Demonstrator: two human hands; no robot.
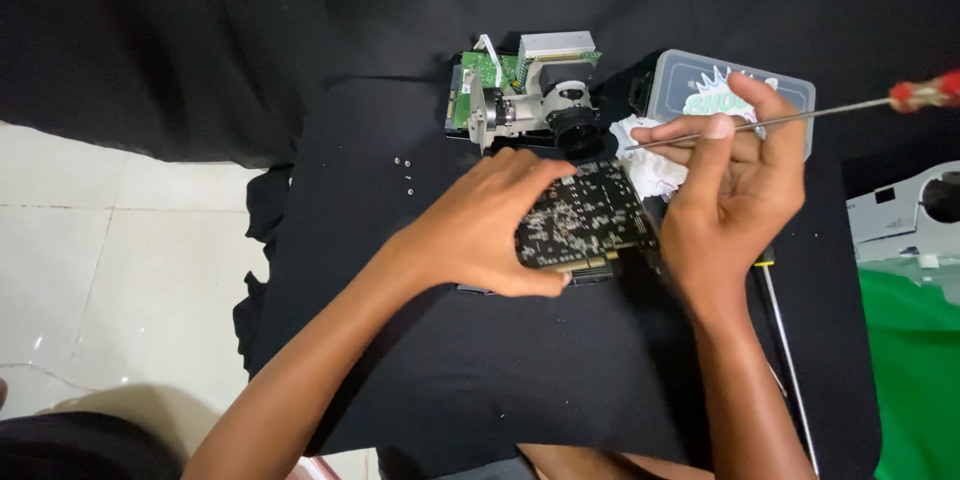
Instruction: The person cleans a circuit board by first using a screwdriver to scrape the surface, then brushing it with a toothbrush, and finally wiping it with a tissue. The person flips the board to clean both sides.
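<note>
My left hand [478, 230] grips a dark circuit board [585, 220] by its left edge, tilted above the black cloth [400, 360]. My right hand [735, 180] is at the board's right edge and holds a long screwdriver [820, 112] between thumb and fingers; its metal shaft runs right to a red handle [928, 92]. A crumpled white tissue [648, 155] lies just behind the board, under the right fingers.
A projector optical assembly with a lens and green board [525, 90] stands behind. A clear plastic box [680, 80] sits at the back right. Small screws [405, 172] lie left. A second screwdriver [785, 350], a white housing [905, 215], green cloth [915, 360] on the right.
</note>
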